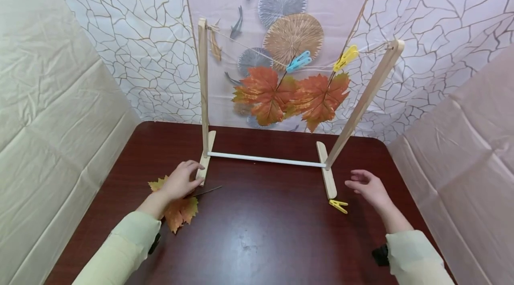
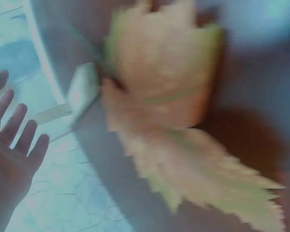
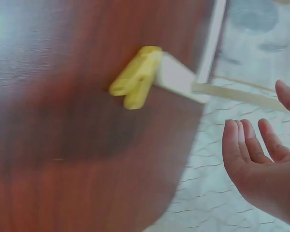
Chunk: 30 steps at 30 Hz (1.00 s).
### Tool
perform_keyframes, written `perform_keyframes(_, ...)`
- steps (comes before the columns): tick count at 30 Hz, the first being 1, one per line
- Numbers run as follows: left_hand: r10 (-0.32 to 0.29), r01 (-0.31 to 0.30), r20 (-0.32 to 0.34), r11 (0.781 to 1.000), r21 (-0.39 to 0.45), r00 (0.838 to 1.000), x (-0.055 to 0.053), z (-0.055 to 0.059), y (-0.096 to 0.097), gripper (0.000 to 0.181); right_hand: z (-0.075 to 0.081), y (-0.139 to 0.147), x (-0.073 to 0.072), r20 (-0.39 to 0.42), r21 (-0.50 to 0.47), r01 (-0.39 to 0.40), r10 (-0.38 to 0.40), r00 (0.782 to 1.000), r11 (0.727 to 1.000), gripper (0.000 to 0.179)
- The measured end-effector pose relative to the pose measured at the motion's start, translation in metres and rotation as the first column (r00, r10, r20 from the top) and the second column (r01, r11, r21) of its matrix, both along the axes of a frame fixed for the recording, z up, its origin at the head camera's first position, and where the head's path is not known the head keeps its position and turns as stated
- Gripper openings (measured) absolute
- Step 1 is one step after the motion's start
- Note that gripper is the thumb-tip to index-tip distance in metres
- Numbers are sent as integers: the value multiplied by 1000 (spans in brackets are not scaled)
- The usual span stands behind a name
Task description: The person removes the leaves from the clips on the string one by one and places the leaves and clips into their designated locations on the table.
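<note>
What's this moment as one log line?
left hand: empty, near loose leaf | right hand: empty, near lower yellow clip | rack: two leaves clipped
</note>
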<state>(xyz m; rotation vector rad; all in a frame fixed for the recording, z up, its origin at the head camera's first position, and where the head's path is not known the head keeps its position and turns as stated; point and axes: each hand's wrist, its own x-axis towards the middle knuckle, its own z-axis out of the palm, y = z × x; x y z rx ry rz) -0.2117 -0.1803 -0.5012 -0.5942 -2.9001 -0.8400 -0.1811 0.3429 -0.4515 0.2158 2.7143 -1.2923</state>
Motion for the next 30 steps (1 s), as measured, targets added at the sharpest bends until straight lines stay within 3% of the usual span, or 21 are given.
perform_keyframes(3, 2, -5, 59, 999, 45, 998, -6, 18, 5, 40, 16, -4, -5, -47, -46, -20, 18, 999, 999, 56)
perform_keyframes(7, -8, 0, 85, 996, 94, 996, -13, 37, 12, 46, 38, -8, -11, -89, -79, -48, 41, 995, 996, 57)
perform_keyframes(23, -51, 35, 73, 978, 203, 996, -36, 103, 43, 52, 106, -29, -29, -205, -230, -103, 55, 977, 968, 55)
perform_keyframes(28, -67, 55, 39, 968, 247, 997, -42, 124, 54, 54, 127, -35, -33, -236, -224, -116, 62, 970, 968, 63)
perform_keyframes(30, -65, 55, 30, 963, 265, 997, -45, 132, 58, 54, 134, -37, -35, -253, -270, -126, 56, 966, 955, 61)
